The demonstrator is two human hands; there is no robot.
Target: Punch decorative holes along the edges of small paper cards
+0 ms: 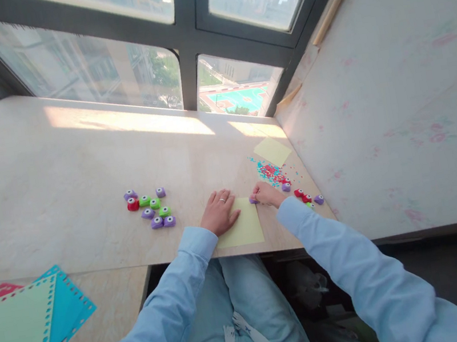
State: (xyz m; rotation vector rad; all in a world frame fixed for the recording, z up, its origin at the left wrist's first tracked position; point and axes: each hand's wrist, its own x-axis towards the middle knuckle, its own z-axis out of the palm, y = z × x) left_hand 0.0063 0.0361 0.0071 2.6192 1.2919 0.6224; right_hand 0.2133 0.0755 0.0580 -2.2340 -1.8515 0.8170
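Note:
A pale yellow sheet of paper [245, 234] lies near the front edge of the table. My left hand [219, 213] rests flat on its upper left part, fingers stretched out, a ring on one finger. At the upper right corner of the sheet, my right hand [268, 194] is closed on a small purple craft paper punch [253, 200]. The punch sits at the paper's edge, mostly covered by the fingers. Whether its button is pressed down, I cannot tell.
Several purple, green and red punches [154, 204] stand left of the paper; more punches [306, 198] lie by the right forearm. Red and blue paper bits [271, 172] and another yellow sheet [273, 151] lie near the wall [396, 109]. Punched coloured sheets [16, 337] lie at lower left.

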